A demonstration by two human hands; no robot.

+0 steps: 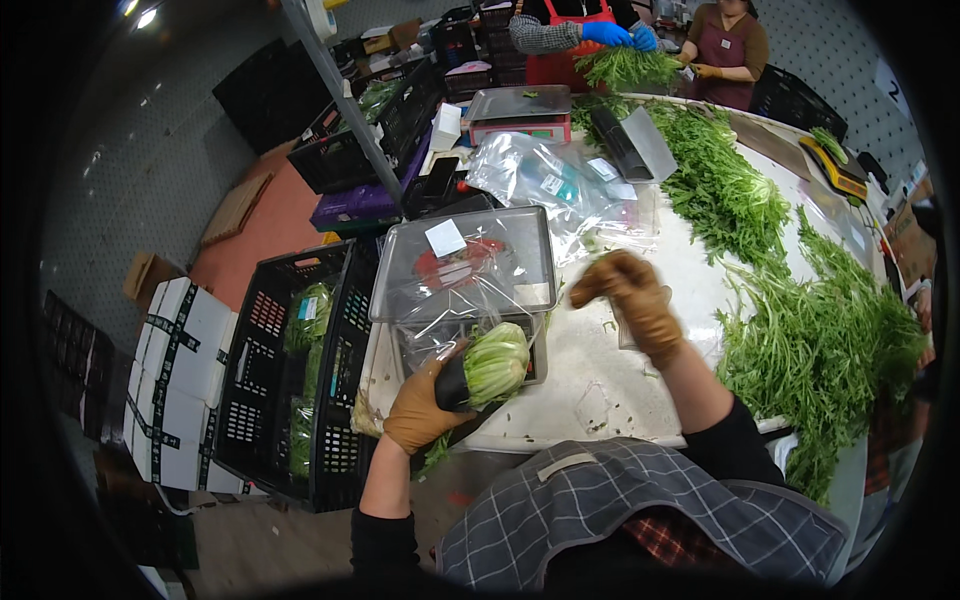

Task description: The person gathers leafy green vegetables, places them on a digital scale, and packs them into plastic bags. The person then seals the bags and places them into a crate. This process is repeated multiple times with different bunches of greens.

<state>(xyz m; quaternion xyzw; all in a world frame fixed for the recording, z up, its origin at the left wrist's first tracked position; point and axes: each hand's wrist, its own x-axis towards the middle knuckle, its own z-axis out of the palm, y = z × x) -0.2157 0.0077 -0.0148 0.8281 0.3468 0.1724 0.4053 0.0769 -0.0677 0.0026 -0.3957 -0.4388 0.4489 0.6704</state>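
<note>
My left hand [424, 409], in a tan glove, grips a bundle of leafy greens [496, 365] with pale cut stems facing up and right. A black sleeve [451, 384] wraps around the bundle under my fingers. Just beyond it, clear plastic bags and a white label [445, 238] lie on the metal tray [525, 225] of a scale. Over the white tabletop [577, 390] my right hand [626, 296], gloved and blurred by motion, has its fingers curled. Whether something small is pinched in them cannot be made out.
A black crate [262, 367] with bagged greens [307, 315] stands at left, beside white boxes [180, 375]. Loose greens [817, 330] are heaped at right. Clear bags [525, 176] and a second scale [517, 112] sit farther back. Two people handle greens across the table.
</note>
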